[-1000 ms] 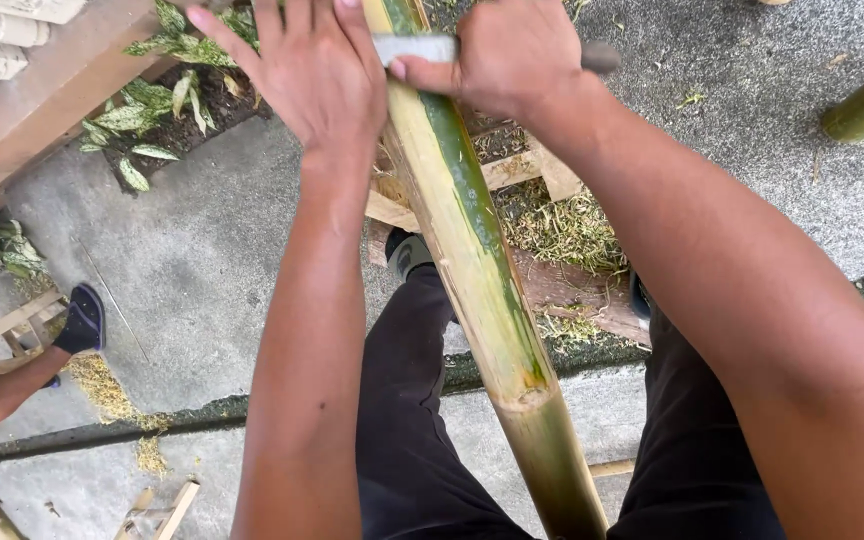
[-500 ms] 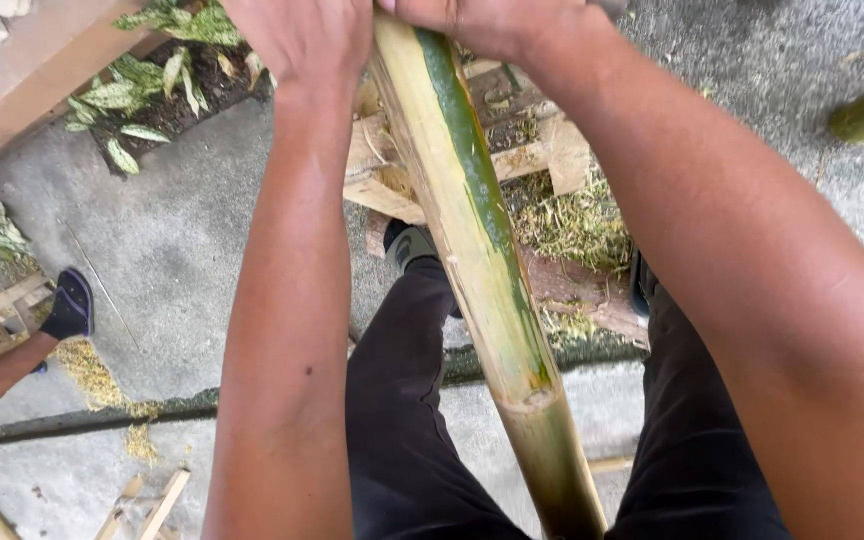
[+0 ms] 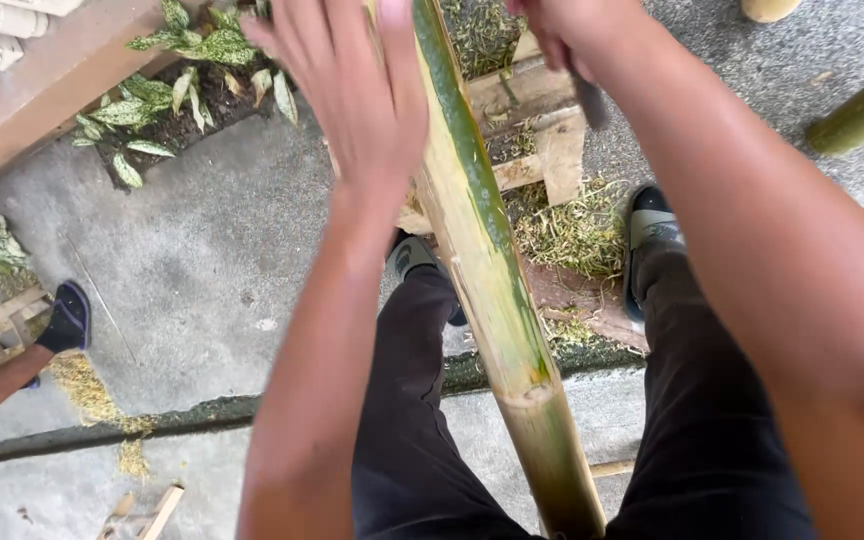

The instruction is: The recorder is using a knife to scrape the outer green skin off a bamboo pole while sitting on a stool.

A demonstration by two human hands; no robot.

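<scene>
The bamboo pole (image 3: 487, 260) runs slantwise from the top of the view down between the person's legs, its lower end near the bottom edge, above a concrete floor (image 3: 202, 270) strewn with shavings (image 3: 577, 235). Much of its green skin is already pared to pale yellow, with one green strip left along the right side. To do this scraping well, I judge the blade should lie at a low angle to the pole and be drawn along the grain in long, even strokes, working down that green strip, while the other hand steadies the pole so it neither rolls nor slips on the wooden frame (image 3: 537, 150) under it. The left hand (image 3: 357, 95) is spread flat, fingers apart and pointing up the view, its palm side against or just beside the left flank of the pole; it grips nothing. The right hand (image 3: 572, 35) is closed round a dark tool handle (image 3: 589, 100), wrist bent, forearm coming down from the right, just to the right of the pole; the blade itself is out of view.
</scene>
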